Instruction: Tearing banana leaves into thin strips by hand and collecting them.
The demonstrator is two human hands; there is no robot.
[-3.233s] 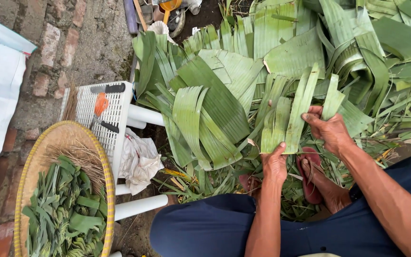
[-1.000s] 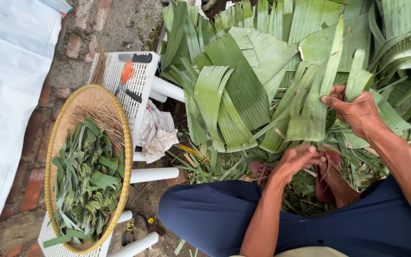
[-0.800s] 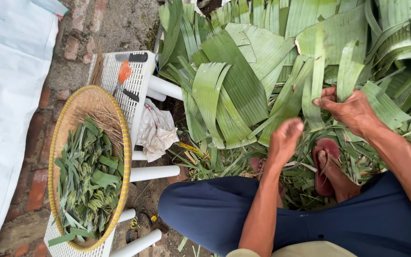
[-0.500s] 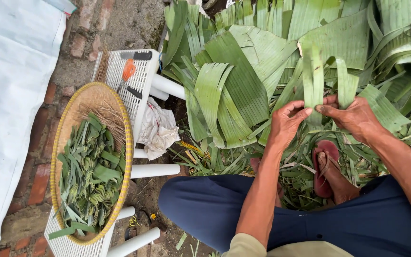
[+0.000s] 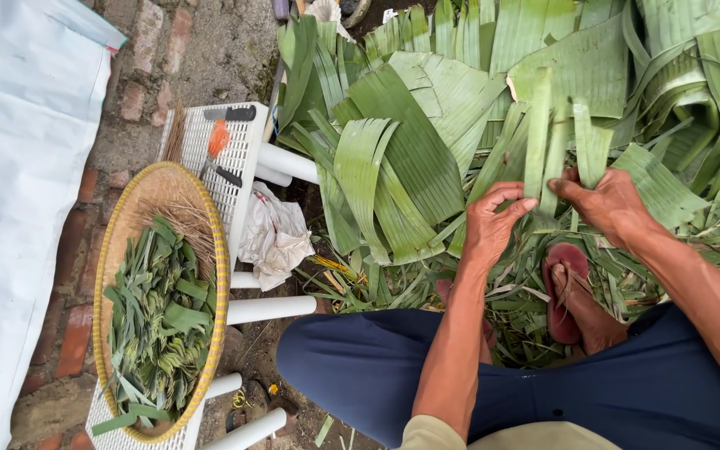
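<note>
Two hands, left hand (image 5: 493, 223) and right hand (image 5: 608, 204), each grip closed on upright leaf strips (image 5: 553, 142), basket (image 5: 118, 242) at nine o'clock.

Long green leaf strips (image 5: 547, 142) stand upright side by side (ends pinched) above the leaf pile (image 5: 410, 158)

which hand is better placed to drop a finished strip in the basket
Left, probably. The left hand is on the side of the basket, which sits past the left knee. The right hand is farther off and pinches the base of the leaf strips, so it looks suited to steady them.
</note>
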